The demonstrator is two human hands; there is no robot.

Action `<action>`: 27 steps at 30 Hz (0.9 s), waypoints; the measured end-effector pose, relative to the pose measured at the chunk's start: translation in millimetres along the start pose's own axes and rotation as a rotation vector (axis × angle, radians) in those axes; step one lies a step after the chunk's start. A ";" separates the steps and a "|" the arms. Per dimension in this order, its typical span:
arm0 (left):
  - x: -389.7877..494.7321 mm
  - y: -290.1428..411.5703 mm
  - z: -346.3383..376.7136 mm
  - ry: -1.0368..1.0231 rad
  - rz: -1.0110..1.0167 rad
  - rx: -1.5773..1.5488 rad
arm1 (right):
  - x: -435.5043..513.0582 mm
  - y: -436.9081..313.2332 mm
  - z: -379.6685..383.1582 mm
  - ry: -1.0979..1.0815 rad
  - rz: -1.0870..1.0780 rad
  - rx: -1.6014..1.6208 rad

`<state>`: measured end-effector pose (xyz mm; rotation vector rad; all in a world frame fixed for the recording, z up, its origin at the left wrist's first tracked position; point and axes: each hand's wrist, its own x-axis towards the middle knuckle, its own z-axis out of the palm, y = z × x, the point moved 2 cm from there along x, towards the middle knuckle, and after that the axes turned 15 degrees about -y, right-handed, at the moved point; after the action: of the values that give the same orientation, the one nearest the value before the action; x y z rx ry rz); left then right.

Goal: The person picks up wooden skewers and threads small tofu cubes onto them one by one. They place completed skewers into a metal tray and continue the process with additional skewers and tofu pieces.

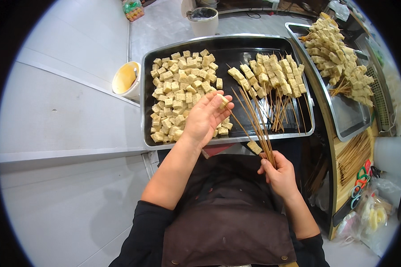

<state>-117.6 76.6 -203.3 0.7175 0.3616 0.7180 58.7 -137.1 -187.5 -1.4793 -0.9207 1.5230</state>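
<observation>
My left hand [209, 116] pinches a pale, porous food cube [222, 101] between thumb and fingers, at the tip of a thin wooden skewer. My right hand [276, 170] is closed on a bundle of wooden skewers [259, 130] that fan upward. Another cube [254, 147] sits low on one skewer, just above the right hand. Behind both hands lies a large dark metal tray [225, 145]. Loose cubes [178, 95] are heaped in its left part, and several filled skewers [277, 75] lie side by side in its right part.
A second metal tray [349, 125] at the right holds bunches of filled skewers [341, 60]. Below it, bare skewers [354, 155] and scissors [356, 192] lie on a wooden surface [341, 200], near plastic bags [374, 213]. A yellowish bucket [127, 80] stands left, a white bin [204, 25] beyond the tray.
</observation>
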 end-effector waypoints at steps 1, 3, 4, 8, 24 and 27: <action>0.1 -1.4 -1.7 0.021 -0.021 0.042 | -0.5 -0.3 -0.1 -0.002 0.000 0.003; -0.7 -2.9 -1.0 -0.021 -0.015 0.116 | -0.5 -2.0 -0.3 -0.011 0.004 0.005; -1.7 -5.0 0.3 0.003 -0.059 0.140 | -0.4 -3.6 -0.6 -0.018 0.008 0.004; -12.0 -27.4 29.6 -0.100 -0.193 0.185 | 10.0 -10.4 4.1 -0.008 0.030 0.041; 103.7 16.0 -15.2 0.053 -0.241 2.208 | 26.6 -11.1 -7.6 0.083 -0.100 0.092; 85.2 16.3 -7.8 0.079 -0.025 1.567 | 23.4 -8.0 -9.3 0.088 -0.087 0.089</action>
<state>-69.2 149.0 -202.6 2.1443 1.0226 0.3161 68.6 -112.8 -190.4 -1.4127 -0.8437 1.4067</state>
